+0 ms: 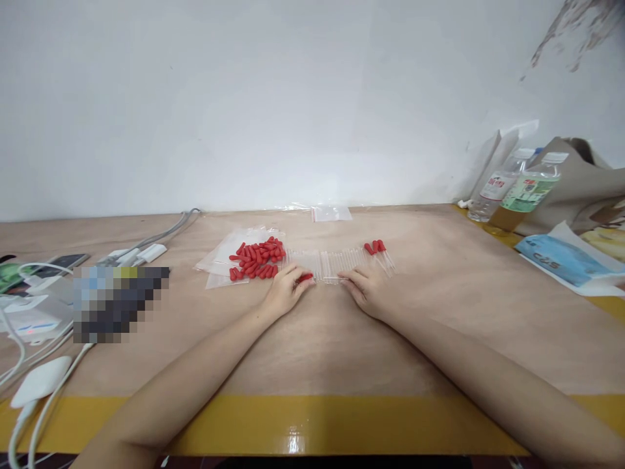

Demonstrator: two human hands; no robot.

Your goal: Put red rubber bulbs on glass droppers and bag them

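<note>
My left hand (289, 287) is closed on a red rubber dropper bulb (305, 277), pinched between thumb and fingers. My right hand (365, 286) pinches a thin clear glass dropper tube (333, 279), which points left toward the bulb. The bulb and this tube look apart. Just beyond both hands lies a row of glass tubes (342, 262), side by side. Left of them is a pile of red bulbs (256, 255) on clear plastic bags (215, 255). At the right end of the row lie 3 droppers with red bulbs (375, 247) fitted on their tubes.
A small clear bag (332, 213) lies by the wall. Chargers and white cables (43, 384) crowd the left side, near a pixelated patch. On the right stand two bottles (525, 189) and a blue tissue pack (561, 257). Yellow tape (293, 423) runs along the front edge.
</note>
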